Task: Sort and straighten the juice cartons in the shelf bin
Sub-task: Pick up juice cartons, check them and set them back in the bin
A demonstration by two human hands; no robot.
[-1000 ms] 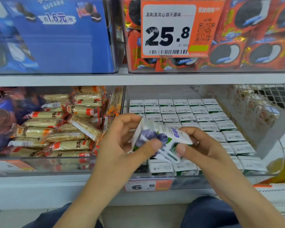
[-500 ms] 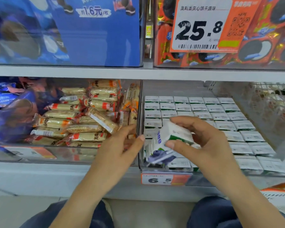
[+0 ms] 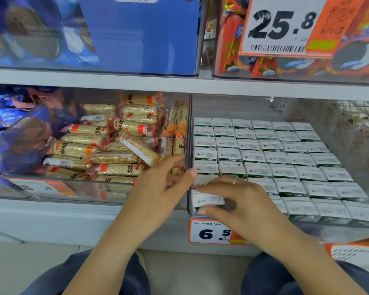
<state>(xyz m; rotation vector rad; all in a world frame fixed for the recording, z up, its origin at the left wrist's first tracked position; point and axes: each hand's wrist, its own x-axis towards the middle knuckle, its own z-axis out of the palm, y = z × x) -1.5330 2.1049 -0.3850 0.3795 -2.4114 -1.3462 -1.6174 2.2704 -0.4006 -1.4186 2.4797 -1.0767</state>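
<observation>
Carton at the front-left corner of the bin, pinched between thumb and fingers of the right hand and sitting level with the neat rows of cartons behind it. Left hand rests with relaxed, straight fingers against the bin's left wall, holding nothing. Risk, as judged: seated crooked or pushed too hard, the carton could wedge against the wall or nudge its neighbours askew, since the rows stand tightly packed.
</observation>
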